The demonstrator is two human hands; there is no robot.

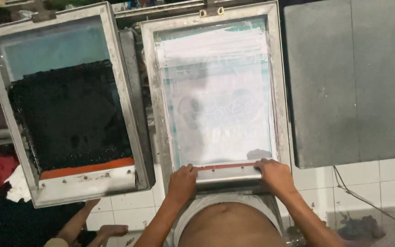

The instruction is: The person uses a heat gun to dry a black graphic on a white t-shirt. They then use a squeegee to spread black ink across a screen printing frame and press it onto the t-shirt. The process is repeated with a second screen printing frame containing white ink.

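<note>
Head cam: L hand (182,179) & R hand (274,174) both clamped on squeegee (227,174) at near end of printing screen (216,98); best w/ even pressure, blade level.

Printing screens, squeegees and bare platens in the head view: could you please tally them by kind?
Framed printing screens: 2, black-inked, white-inked
Squeegees: 2, one gripped by left hand and right hand, one resting
Bare grey platen: 1
Total: 5
</note>
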